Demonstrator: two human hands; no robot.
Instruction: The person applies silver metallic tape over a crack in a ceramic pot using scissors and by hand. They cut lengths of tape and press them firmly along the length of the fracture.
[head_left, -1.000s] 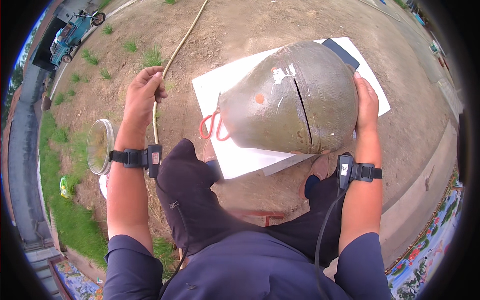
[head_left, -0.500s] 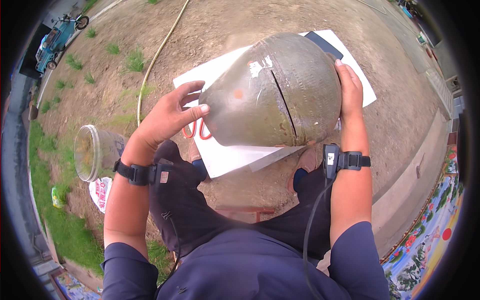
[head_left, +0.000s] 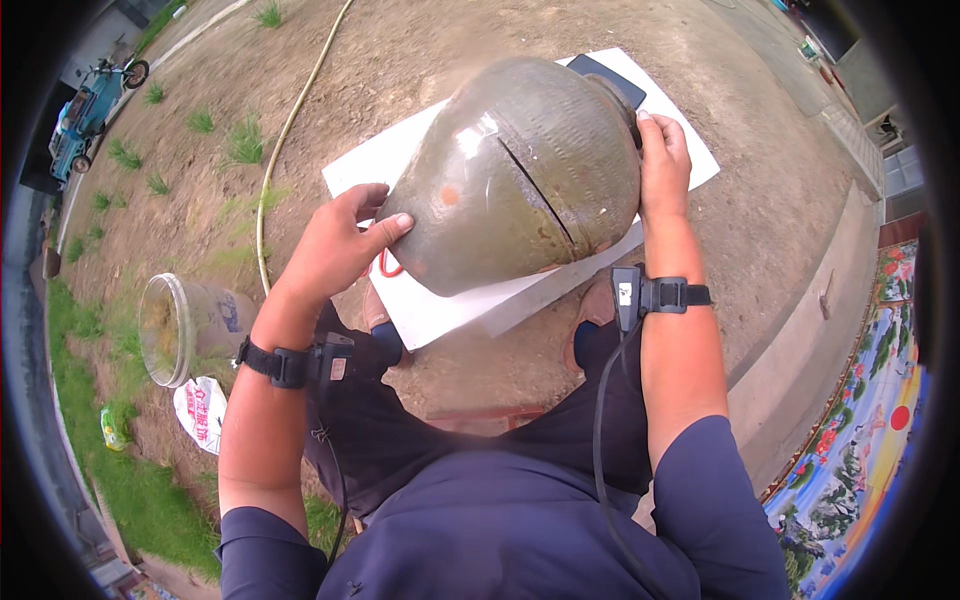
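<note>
A big olive-brown glazed jar (head_left: 520, 185) lies tilted on its side between my hands, above a white board (head_left: 358, 168). Its narrower base end is at the left. A long dark slit-like line and a ridge run across its middle, with an orange spot to the left. My left hand (head_left: 340, 240) grips the base end, thumb on the near side. At the other end my right hand (head_left: 664, 165) holds the dark rim, thumb uppermost; its other fingers are partly hidden. Red loop handles (head_left: 390, 265) peek out under the jar near my left thumb.
A dark flat device (head_left: 608, 80) lies on the board's far edge. At the left stand a clear plastic bucket (head_left: 215, 320) and a white printed bag (head_left: 200, 412). A hose (head_left: 290, 130) crosses the dirt. My feet flank the board; cables hang from my wrist straps.
The jar has turned slightly, its rim end now showing more at the right. Both hands keep their hold. The whole view has shifted a little.
</note>
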